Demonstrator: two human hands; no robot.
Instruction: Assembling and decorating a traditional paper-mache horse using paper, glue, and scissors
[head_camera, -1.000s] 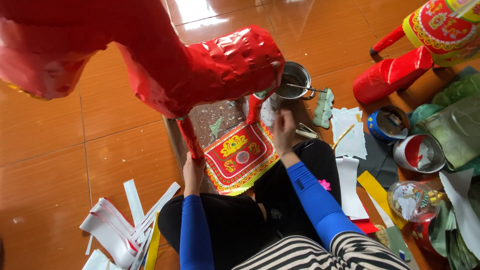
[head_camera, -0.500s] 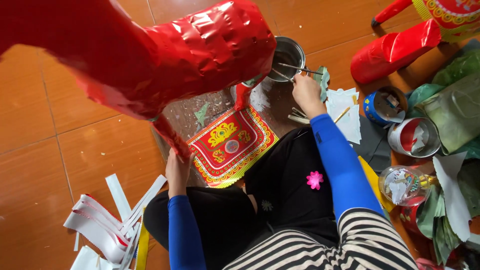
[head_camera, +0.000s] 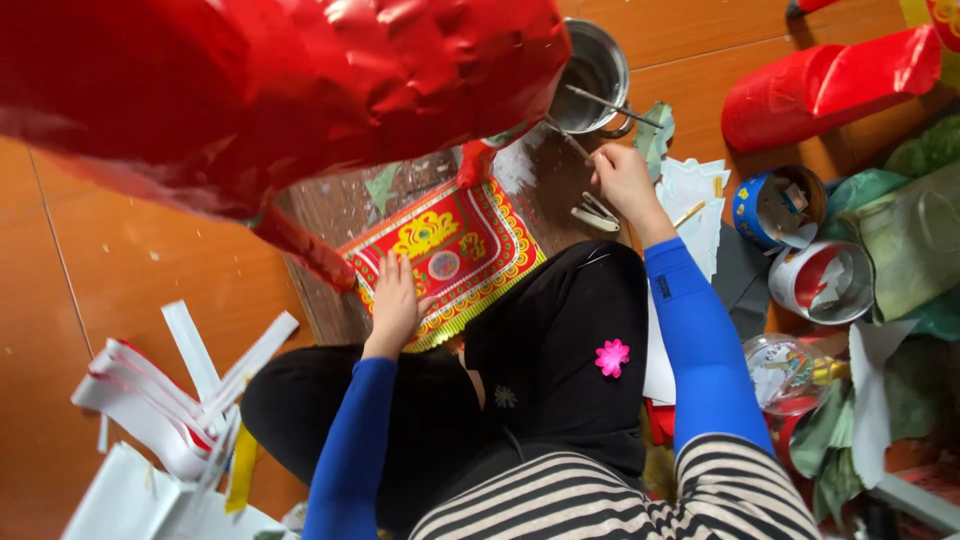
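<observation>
The left hand (head_camera: 392, 300) lies flat, fingers (head_camera: 385, 272) spread apart and pressed down on the near edge of a red and yellow patterned paper sheet (head_camera: 455, 250), which rests on a dusty wooden board (head_camera: 335, 215) on the tiled floor. Nothing is gripped; the palm only pins the sheet. The right hand (head_camera: 625, 180) is raised further out, its fingers pinched together on the lower end of a thin stick (head_camera: 565, 138) whose far end runs toward the rim of a steel pot (head_camera: 595, 65) just beyond the fingertips. A second stick rests across that pot's mouth.

The printed sheet looks light, thin and limp, likely to crease or tear if pulled from one corner; it would be best handled by a flat palm or by two edges at once. The stick seems stiff and light, easy to steer from its near end, though possibly sticky at the tip.

Above the left fingers hangs a large crinkled red foil-paper figure (head_camera: 300, 90), probably hollow and easily dented. To the right of the right hand stand a blue tin (head_camera: 780, 205) and a red and white tin (head_camera: 825, 280). White paper strips (head_camera: 170, 400) lie left of the left arm.
</observation>
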